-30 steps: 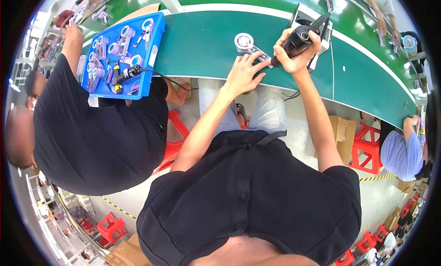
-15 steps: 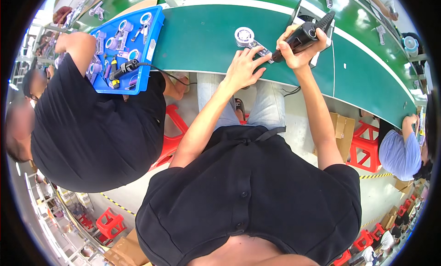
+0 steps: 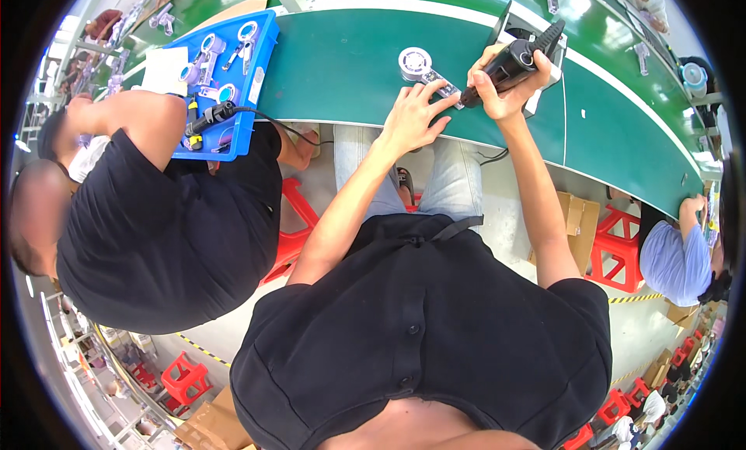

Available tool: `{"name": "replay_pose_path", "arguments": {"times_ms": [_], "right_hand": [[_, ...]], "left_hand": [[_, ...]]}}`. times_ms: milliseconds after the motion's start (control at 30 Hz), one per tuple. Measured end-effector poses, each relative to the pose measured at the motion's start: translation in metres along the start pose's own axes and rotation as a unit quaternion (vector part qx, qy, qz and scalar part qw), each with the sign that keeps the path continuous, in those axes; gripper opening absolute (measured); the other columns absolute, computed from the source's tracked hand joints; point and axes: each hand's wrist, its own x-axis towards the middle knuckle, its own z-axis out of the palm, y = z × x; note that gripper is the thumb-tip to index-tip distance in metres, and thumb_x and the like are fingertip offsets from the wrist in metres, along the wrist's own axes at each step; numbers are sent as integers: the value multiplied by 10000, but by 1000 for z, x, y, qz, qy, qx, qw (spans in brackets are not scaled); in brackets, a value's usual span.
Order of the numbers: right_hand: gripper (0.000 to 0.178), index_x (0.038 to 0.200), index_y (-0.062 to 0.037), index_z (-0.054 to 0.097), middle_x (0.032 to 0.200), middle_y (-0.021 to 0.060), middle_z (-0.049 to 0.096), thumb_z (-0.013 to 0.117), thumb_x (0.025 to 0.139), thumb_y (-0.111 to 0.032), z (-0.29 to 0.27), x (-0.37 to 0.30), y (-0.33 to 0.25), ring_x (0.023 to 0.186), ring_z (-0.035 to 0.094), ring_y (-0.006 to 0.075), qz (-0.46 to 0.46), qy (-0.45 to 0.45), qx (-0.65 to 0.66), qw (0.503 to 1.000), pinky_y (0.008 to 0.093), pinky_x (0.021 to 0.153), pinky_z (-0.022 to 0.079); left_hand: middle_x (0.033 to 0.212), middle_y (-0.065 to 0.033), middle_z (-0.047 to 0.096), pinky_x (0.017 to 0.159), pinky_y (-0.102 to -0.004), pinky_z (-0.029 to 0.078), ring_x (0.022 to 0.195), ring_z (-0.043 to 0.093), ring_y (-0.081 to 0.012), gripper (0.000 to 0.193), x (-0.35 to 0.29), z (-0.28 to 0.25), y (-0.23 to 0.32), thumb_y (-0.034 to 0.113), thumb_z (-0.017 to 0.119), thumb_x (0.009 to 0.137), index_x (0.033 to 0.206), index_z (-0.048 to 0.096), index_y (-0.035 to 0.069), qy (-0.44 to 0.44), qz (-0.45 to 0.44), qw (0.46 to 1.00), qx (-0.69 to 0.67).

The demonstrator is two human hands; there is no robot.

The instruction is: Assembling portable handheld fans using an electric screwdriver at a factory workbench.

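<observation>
While the right hand [image 3: 507, 102] is gripping a black power tool [image 3: 511, 65], the left hand [image 3: 408, 120] is resting loosely spread fingers on the handheld device [image 3: 420, 68], which is lying flat on the green surface [image 3: 342, 69], showing a pale round slotted head and narrow, exposed-looking handle. Hands and device are keeping nearly their earlier positions; a white sheet [image 3: 165, 71] is now overlapping the blue tray [image 3: 266, 50].

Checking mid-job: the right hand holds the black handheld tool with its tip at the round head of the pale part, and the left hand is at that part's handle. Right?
Not quite: the head view shows the black handheld tool with its tip at the far end of the handle, away from the round head. The right hand does hold it, and the left hand is at the handle.
</observation>
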Motion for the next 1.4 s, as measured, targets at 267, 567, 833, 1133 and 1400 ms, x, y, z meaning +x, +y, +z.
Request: {"name": "replay_pose_path", "arguments": {"times_ms": [267,567,833,1133,1400], "right_hand": [[941,1448,-355,118,1057,209,583,681,835,85,0,-8,-10,580,584,206,60,15,0,998,322,552,526],[836,1400,-261,142,975,209,556,653,850,107,13,-5,-20,567,574,214,32,58,-17,998,353,514,570],[806,1441,-236,113,935,193,565,688,903,-65,-11,27,-46,527,584,221,-44,196,-92,975,350,486,555],[829,1469,-349,129,1035,173,550,699,923,-97,-83,8,-71,553,545,202,6,281,-101,954,297,429,495],[894,1496,-397,45,992,131,440,707,918,-231,-118,-8,-93,498,470,189,49,387,-206,898,293,391,441]], "left_hand": [[1326,-88,541,926,-473,446,1134,564,-293,534,-7,7,-4,257,741,778,1298,620,246,35,19,999,20],[1326,-108,528,900,-458,429,1150,538,-299,485,-5,-1,-1,271,744,789,1258,634,214,4,-13,999,41],[1260,-207,477,955,-513,443,1071,487,-429,547,32,14,-6,244,782,752,1215,569,45,50,-93,993,48],[1218,-195,539,958,-452,492,1133,561,-392,436,170,20,-215,-17,727,715,1129,591,0,94,-10,995,-9],[1400,-193,484,1092,-661,284,1326,394,-438,721,306,70,-193,256,673,729,1425,511,155,37,-9,971,234]]}}
